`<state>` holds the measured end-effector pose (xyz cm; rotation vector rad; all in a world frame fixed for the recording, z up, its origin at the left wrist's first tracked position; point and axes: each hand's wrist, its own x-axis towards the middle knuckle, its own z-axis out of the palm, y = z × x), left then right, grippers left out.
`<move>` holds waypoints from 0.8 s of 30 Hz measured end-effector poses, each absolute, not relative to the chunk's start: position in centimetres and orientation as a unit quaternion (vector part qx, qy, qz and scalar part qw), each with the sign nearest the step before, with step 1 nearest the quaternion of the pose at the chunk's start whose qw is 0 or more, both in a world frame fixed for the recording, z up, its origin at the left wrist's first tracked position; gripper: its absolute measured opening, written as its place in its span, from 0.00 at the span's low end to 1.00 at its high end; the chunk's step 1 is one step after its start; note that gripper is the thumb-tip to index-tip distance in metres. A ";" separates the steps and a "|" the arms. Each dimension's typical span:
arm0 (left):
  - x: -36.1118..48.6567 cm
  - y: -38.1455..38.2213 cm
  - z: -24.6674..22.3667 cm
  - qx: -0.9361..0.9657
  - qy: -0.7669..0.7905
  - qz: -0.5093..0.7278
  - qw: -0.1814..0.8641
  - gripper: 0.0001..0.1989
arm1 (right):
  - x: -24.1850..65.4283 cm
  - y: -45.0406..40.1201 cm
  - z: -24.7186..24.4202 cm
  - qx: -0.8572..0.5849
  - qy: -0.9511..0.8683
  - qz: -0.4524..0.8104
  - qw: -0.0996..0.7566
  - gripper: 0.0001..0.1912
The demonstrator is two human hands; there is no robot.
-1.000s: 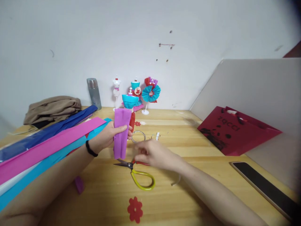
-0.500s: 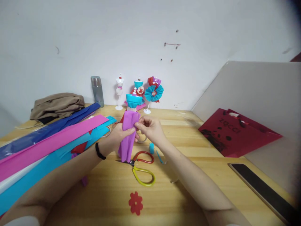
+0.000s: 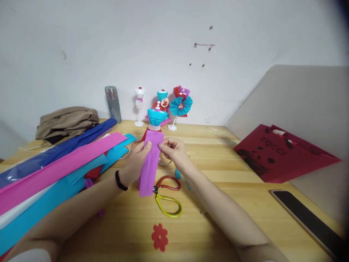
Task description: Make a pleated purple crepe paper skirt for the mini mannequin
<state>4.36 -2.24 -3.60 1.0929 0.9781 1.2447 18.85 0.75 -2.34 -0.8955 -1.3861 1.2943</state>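
A folded strip of purple crepe paper (image 3: 150, 160) hangs between my hands in front of a small mannequin (image 3: 157, 117) with a turquoise paper top and a pale waistband. My left hand (image 3: 138, 160) is closed on the strip's left edge, thumb across its front. At the upper right edge, my right hand (image 3: 174, 151) pinches the paper between thumb and fingertips. The strip's lower end covers the blades of the scissors (image 3: 167, 196), whose red and yellow handles lie on the table. Nearer to me lies a red paper flower (image 3: 160, 237).
Long paper strips (image 3: 62, 165) in pink, turquoise and blue fill the left side. Decorated mannequins (image 3: 181, 105) and a grey flask (image 3: 113, 104) stand by the wall. A brown cloth (image 3: 67, 122) lies far left; a red bag (image 3: 283, 153) and a phone (image 3: 308, 222) are right.
The purple strip has turned and flattened, showing a broader, smoother face, and its lower end hangs a little lower over the scissors. Both hands keep hold of it. The camera view has shifted slightly.
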 end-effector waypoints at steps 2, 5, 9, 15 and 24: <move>4.4 -2.3 -3.8 0.470 0.430 0.537 0.553 0.18 | 18.9 0.8 -2.6 -0.377 -0.566 0.532 0.504 0.23; 4.4 -2.2 -4.3 0.473 0.440 0.539 0.540 0.16 | 19.0 0.9 -2.9 -0.382 -0.564 0.526 0.510 0.21; 4.4 -2.0 -4.4 0.516 0.452 0.533 0.496 0.13 | 19.0 1.2 -3.1 -0.395 -0.576 0.497 0.514 0.18; 3.9 -1.0 -4.2 0.580 0.456 0.536 0.411 0.10 | 18.7 2.1 -3.4 -0.399 -0.609 0.446 0.521 0.17; 2.5 0.9 -4.3 0.545 0.410 0.549 0.483 0.14 | 18.3 2.6 -3.2 -0.390 -0.622 0.440 0.517 0.16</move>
